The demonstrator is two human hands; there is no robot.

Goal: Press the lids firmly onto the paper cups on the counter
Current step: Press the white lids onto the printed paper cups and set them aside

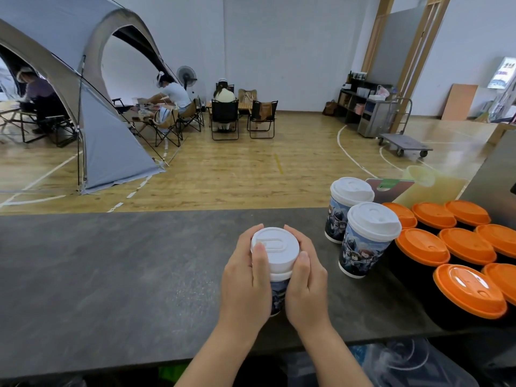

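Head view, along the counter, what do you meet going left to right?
Left hand → white-lidded cup being gripped → right hand → two more white-lidded printed cups → black cups with orange lids.

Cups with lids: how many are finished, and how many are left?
Two white-lidded cups to the right look finished. Both hands, left hand and right hand, grip a third cup, thumbs pressing its white lid. The orange-lidded black cups already wear lids. No uncapped cup shows.
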